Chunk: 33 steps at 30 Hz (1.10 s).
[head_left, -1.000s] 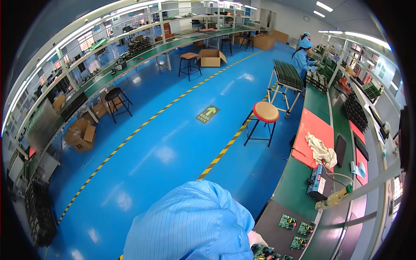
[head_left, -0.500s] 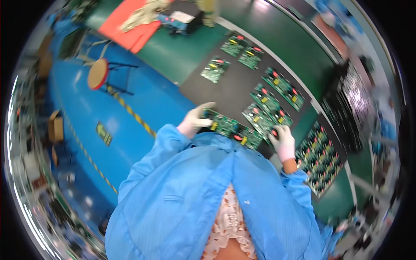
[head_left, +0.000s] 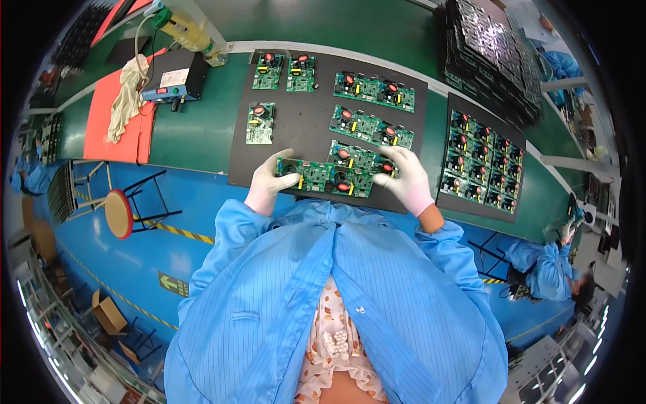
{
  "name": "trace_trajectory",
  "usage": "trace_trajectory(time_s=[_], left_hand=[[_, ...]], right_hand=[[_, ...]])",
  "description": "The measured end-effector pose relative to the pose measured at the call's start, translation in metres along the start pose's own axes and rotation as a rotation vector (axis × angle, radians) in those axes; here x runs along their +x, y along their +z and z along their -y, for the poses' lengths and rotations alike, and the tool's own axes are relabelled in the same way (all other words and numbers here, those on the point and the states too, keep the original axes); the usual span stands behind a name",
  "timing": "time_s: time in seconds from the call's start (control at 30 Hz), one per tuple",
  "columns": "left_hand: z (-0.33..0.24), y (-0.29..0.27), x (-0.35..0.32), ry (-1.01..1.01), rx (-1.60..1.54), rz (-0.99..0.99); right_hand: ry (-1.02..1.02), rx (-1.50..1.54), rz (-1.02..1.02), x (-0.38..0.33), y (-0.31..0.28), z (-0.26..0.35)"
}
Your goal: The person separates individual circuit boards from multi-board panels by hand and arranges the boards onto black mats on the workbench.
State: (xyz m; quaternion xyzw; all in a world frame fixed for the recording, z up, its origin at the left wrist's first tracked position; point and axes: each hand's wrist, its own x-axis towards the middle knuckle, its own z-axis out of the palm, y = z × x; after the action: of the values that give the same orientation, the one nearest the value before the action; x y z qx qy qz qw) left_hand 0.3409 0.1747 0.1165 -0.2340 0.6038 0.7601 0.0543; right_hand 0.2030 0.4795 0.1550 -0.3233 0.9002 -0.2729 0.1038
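My left hand (head_left: 270,180), in a white glove, grips the left end of a green double circuit board (head_left: 315,176), thumb on top and fingers at the far edge. This board sits near the table's front edge, overlapping another double circuit board (head_left: 362,156) just behind it. My right hand (head_left: 409,178), also gloved, is open, with thumb and fingers apart beside the right ends of these two boards. Through the gap between its fingers part of the rear board shows. Both boards carry red-topped round parts and yellow parts.
Two more double boards (head_left: 374,91) and three single boards (head_left: 260,123) lie on the dark mat (head_left: 296,138). Right of it, a second mat (head_left: 447,195) holds rows of boards. Stacked black trays (head_left: 488,60) stand far right. A blue box (head_left: 178,84) and bottle (head_left: 188,34) are far left.
The view has turned and sharpened, so the table now lies nearly level. My right hand's fingers have spread apart near the boards' right end. My left hand keeps its hold on the front board.
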Motion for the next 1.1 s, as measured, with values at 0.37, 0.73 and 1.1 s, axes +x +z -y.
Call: trace_trajectory(time_s=[0.37, 0.73, 1.1], left_hand=[[-0.079, 0.036, 0.006, 0.013, 0.289, 0.056], [-0.080, -0.035, 0.027, -0.087, -0.052, 0.219], [-0.090, -0.114, 0.039, 0.002, 0.593, 0.225]], right_hand=[[0.061, 0.239, 0.515, 0.043, -0.010, 0.032], [-0.215, 0.507, 0.732, 0.080, -0.017, 0.078], [0.403, 0.996, 0.091, 0.139, 0.071, 0.075]])
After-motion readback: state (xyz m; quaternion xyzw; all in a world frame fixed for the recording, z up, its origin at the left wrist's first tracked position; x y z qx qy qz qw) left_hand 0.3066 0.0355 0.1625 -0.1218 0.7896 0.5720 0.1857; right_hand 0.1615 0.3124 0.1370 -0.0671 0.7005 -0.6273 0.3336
